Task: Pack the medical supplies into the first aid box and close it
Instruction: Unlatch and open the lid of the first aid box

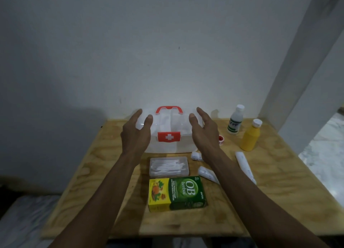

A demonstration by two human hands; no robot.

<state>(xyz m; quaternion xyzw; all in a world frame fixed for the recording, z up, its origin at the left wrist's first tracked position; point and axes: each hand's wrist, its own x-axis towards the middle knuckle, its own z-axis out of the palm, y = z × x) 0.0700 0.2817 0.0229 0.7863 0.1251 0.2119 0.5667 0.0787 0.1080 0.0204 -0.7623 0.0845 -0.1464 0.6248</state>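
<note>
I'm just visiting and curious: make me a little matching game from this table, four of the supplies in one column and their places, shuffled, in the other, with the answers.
Things
1. first aid box
2. yellow bottle
3. cotton swab case
4. green OB herbal carton

Places
A. nearest the person, at the table's front
B. far right, beside the white bottle
C. at the back, between the left hand and right hand
D. directly in front of the first aid box

Pairs: 1-C, 2-B, 3-D, 4-A

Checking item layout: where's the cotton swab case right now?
In the head view, the cotton swab case lies flat at table centre, just in front of the first aid box and behind the green medicine box, between the person's forearms.
</note>
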